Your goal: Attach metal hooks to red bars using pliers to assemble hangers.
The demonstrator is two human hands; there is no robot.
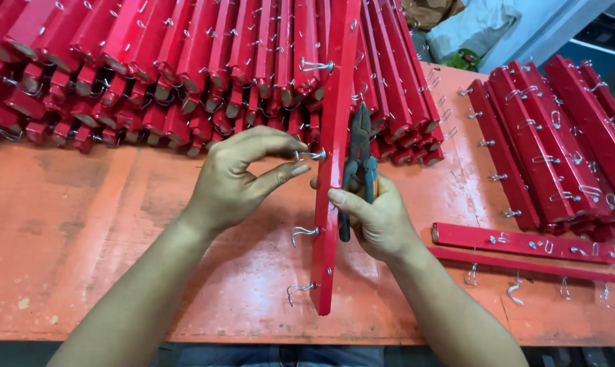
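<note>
Bare bench point(83, 224) left; red strip piles point(185, 61) behind

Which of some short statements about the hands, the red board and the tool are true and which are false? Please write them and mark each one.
1. The left hand pinches a small metal hook on the long red wooden strip. True.
2. The right hand is empty. False: its grip holds the strip together with dark metal pliers with blue-orange handles.
3. The strip stands on its edge on the orange table. True.
4. All other red strips lie in one pile. False: a large pile lies at the far side, a smaller stack at the right.
5. The strip in hand carries no hooks. False: several stick out on its left side.
</note>
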